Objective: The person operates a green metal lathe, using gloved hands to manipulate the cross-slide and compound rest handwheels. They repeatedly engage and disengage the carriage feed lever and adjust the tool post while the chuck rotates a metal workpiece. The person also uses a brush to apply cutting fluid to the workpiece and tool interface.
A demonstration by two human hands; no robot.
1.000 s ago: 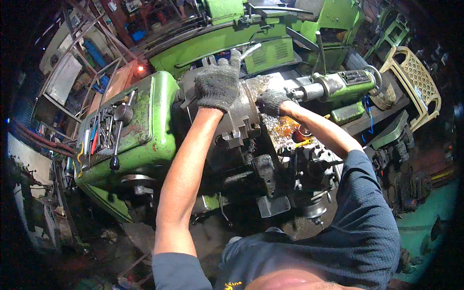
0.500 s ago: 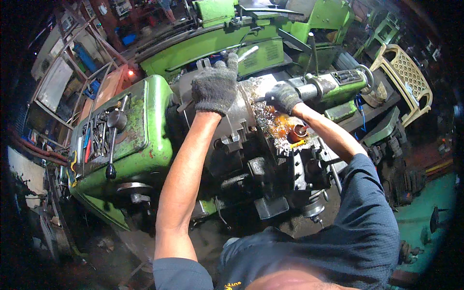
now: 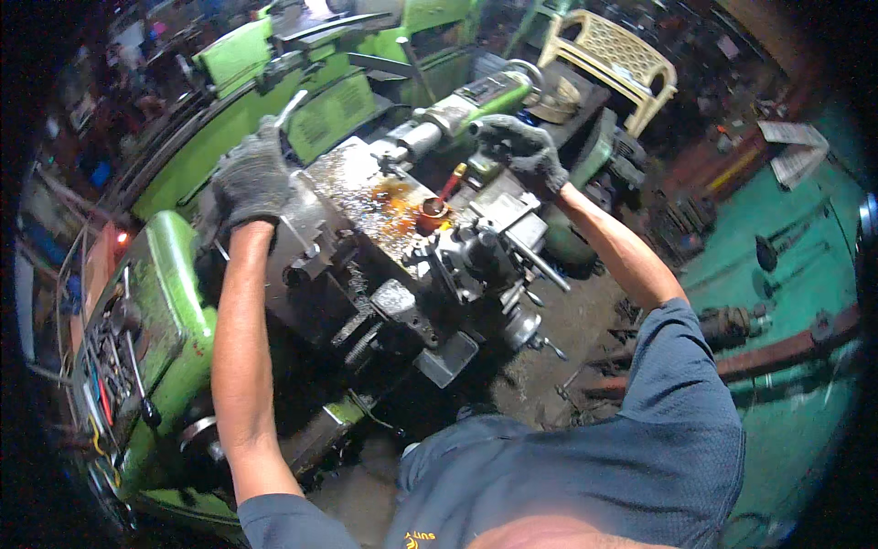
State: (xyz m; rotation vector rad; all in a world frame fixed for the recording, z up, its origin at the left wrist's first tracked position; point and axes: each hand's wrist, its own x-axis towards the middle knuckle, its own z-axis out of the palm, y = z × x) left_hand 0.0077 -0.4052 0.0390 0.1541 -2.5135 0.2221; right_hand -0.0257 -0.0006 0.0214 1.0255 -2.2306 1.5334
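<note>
My left hand (image 3: 254,178), in a dark grey knitted glove, is closed over the upper far side of the lathe chuck (image 3: 306,229). A pale metal bar handle (image 3: 291,108) sticks out past its fingers; the rest is hidden behind the glove. My right hand (image 3: 526,151), gloved alike, is raised near the tailstock (image 3: 457,112). Its fingers are curled round a short dark metal piece (image 3: 477,129), whose round end shows. Below lies the lathe carriage, with a tool post (image 3: 480,256) and a red-brown cup (image 3: 433,214) holding a red-handled brush (image 3: 451,183).
Metal chips (image 3: 366,197) and amber fluid cover the bed area behind the tool post. Hand tools (image 3: 114,352) lie on the green headstock (image 3: 174,274) at left. A cream plastic chair (image 3: 608,59) stands beyond the tailstock. Long metal parts (image 3: 777,352) lie at the right.
My view has swung to the right. My right hand has lifted away from the chip-covered area beside the tailstock, toward me and right. My left hand stays at the chuck.
</note>
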